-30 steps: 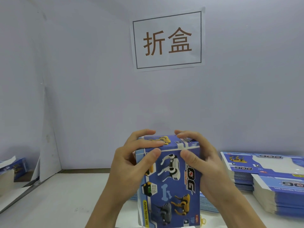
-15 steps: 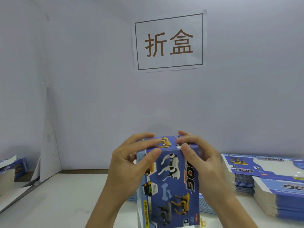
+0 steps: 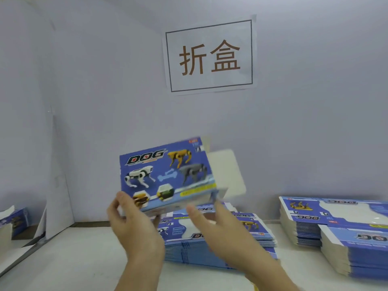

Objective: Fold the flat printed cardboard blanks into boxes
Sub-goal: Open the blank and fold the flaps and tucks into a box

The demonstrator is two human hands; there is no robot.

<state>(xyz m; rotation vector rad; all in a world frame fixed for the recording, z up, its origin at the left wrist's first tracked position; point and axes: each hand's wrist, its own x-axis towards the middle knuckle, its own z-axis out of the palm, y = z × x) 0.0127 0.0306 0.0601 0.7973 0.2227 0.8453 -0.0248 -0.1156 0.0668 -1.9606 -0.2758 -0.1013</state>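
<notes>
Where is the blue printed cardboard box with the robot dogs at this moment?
In the head view the blue printed cardboard box is held up in the middle, between the left hand and the right hand, above the middle stack of flat blue blanks, below the paper wall sign.

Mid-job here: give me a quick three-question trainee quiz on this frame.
1. True or false: the box lies flat on the table.
2. Which hand grips the box's lower left corner? A) left hand B) right hand
3. Fill in: the white flap at the box's right end stands ____.

Key: 1 false, it is held up in the air; 2 A; 3 open.
</notes>
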